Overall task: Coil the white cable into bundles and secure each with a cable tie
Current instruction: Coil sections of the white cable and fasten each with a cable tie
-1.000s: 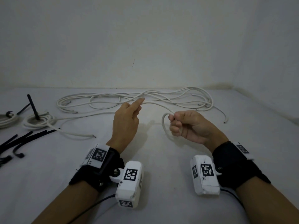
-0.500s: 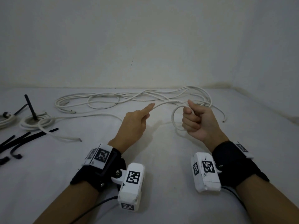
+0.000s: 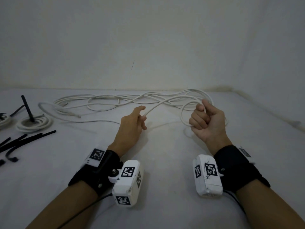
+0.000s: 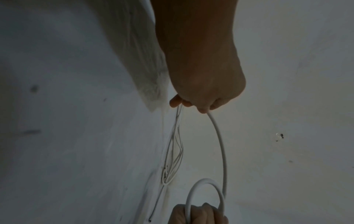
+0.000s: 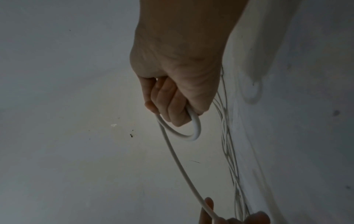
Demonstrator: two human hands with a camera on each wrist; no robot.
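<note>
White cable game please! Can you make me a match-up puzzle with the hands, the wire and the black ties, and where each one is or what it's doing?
Things:
1. right hand
2. left hand
3. black cable ties
4. tied cable bundle

What each is doing:
A. lying loose at the table's left edge
B. gripping a small loop of the white cable
C. coiled flat, a black tie sticking up from it
D. pinching the cable's straight stretch

Pairs: 1-B, 2-D, 3-A, 4-C

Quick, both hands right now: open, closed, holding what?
Left hand: pinching the white cable.
Right hand: closed around a small loop of that cable.
</note>
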